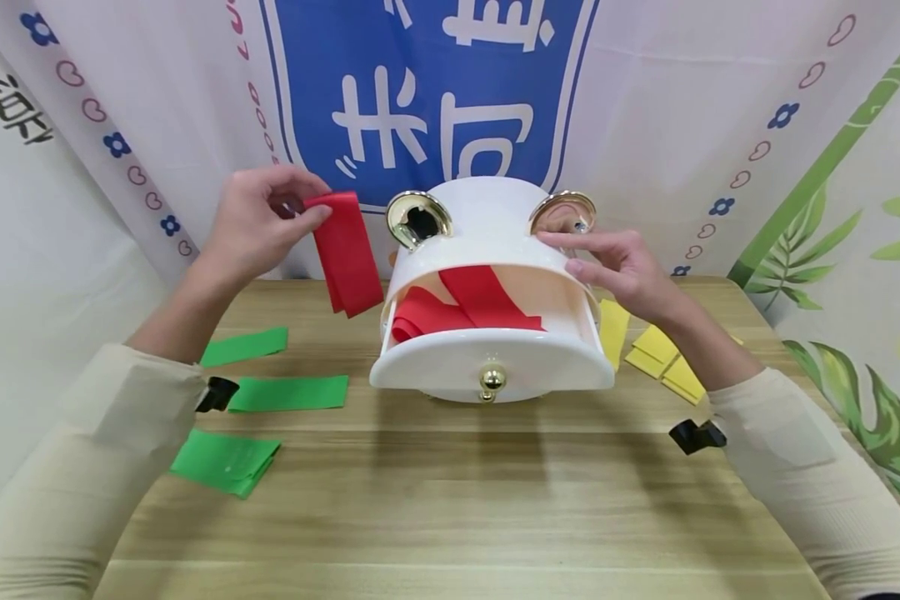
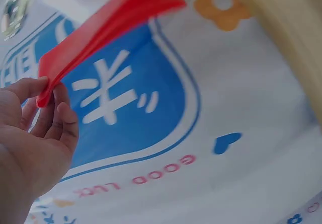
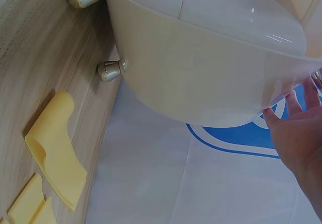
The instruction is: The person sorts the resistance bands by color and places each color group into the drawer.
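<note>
The table [image 1: 450, 517] bears the box [image 1: 487, 229], its drawer [image 1: 427, 358] pulled out at the front, red strips [image 1: 487, 297] inside. My right hand [image 1: 621, 268] touches the box's right side with loose fingers; light, steady contact seems best. Left of the box, my left hand [image 1: 258, 218] pinches another red strip [image 1: 352, 260] by an upper corner; a firm pinch should keep its folds together and clear of the box.

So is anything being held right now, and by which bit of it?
Yes: the left grip pinches a folded red strip by its upper end, near a corner. The right grip seems only to touch the white container.
</note>
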Motion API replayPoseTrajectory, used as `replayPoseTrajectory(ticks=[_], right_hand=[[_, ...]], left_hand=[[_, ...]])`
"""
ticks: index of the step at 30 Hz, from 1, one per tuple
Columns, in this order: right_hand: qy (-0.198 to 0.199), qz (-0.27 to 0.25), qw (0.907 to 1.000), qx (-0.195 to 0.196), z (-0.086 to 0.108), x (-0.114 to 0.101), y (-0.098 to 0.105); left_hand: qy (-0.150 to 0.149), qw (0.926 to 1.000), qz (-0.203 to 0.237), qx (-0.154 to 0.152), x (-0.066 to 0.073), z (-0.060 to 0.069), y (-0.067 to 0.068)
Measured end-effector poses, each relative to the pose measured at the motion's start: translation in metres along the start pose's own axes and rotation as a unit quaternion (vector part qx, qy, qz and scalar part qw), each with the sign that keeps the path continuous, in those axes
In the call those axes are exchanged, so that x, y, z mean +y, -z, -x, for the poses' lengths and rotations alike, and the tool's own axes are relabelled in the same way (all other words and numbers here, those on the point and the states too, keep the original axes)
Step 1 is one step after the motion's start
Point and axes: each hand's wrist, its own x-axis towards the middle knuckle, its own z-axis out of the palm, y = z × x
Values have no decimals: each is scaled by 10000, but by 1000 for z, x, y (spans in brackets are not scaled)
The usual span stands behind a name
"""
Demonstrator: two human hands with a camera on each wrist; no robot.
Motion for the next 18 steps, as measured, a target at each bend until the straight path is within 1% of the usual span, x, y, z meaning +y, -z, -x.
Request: replayPoseTrajectory(ticks=[3,6,11,15,18], right_hand=[[-5,-13,10000,8,0,0,0],[16,-21,10000,-2,0,0,0],[95,-56,9999,-47,0,1,0],[122,-112,9999,-48,0,1,0],[106,-137,9998,-24,0,1,0]], left_hand=[[-156,9997,47,196,9,0,6],[-212,9992,98,319,17,-1,10],[-348,9969,372,601,28,-3,14],[-606,9933,562,808,35,-4,18],[-897,9896,615,946,41,-4,21]])
